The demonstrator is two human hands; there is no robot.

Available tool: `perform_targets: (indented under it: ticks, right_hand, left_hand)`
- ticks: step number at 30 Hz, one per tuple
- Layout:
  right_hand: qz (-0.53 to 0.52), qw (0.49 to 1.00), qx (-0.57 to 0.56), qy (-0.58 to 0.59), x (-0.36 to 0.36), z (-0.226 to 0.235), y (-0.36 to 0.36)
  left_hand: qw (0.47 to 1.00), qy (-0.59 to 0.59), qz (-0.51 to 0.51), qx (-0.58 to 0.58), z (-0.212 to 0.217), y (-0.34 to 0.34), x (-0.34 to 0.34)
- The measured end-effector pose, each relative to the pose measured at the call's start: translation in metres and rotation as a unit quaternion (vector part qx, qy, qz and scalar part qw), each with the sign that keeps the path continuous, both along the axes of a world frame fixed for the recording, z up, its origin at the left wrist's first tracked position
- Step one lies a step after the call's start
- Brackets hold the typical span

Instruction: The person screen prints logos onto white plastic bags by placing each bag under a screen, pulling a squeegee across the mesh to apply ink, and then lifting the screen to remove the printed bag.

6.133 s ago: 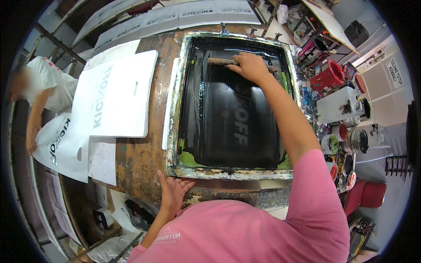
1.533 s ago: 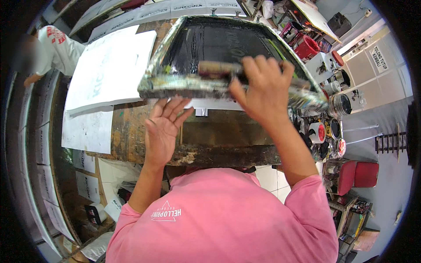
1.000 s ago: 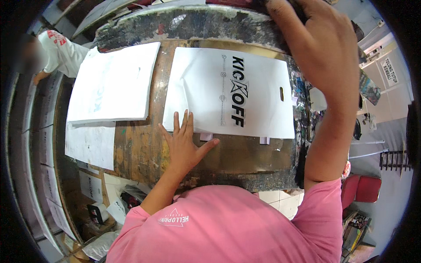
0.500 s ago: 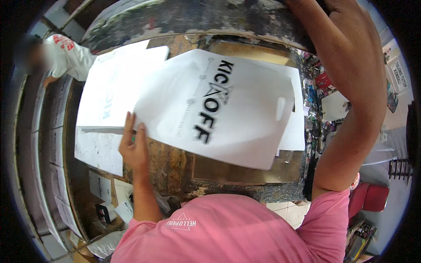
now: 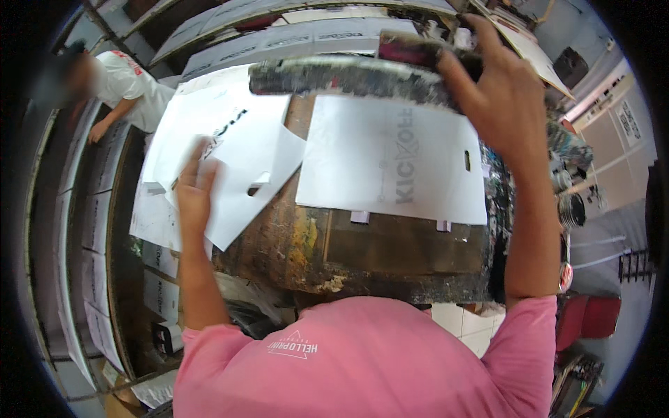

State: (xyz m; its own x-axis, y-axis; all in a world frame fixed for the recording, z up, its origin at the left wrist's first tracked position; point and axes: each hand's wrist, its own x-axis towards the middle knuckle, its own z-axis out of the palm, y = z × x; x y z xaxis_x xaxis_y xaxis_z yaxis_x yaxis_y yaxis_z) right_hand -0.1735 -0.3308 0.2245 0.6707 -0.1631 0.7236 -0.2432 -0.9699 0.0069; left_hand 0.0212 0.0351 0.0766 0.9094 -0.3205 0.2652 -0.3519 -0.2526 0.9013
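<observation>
The printed bag [image 5: 233, 184] lies aslant, partly over a white stack [image 5: 185, 111] at the left of the desk [image 5: 279, 240]. The left hand [image 5: 195, 184] is over it, fingers blurred, grip impossible to tell; the right hand's [image 5: 498, 83] fingers hold the raised frame [image 5: 348, 78].

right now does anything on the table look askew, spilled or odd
Yes: the white bag with black print and a handle slot, by the left hand, sits slanted over the white rectangular stack, corners jutting out. The brown wooden table has yellow smears; wet or dry, I cannot tell.
</observation>
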Motion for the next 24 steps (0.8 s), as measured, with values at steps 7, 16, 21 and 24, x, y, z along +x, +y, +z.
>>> perform_targets:
  ticks: [7,16,21,24]
  right_hand:
    - [0.067,0.957,0.066,0.273,-0.072,-0.120,0.024]
    - [0.093,0.919,0.210,0.322,-0.084,-0.240,0.059]
    - [0.102,0.942,0.168,0.271,-0.031,-0.256,0.012]
    - [0.088,0.955,0.130,0.252,0.020,-0.268,-0.030]
  left_hand:
    - [0.693,0.533,-0.119,-0.470,-0.023,-0.090,-0.165]
    - [0.757,0.584,-0.053,-0.288,-0.138,-0.062,-0.167]
    - [0.766,0.574,-0.041,-0.287,-0.156,-0.057,-0.171]
    - [0.777,0.563,-0.036,-0.279,-0.157,-0.056,-0.174]
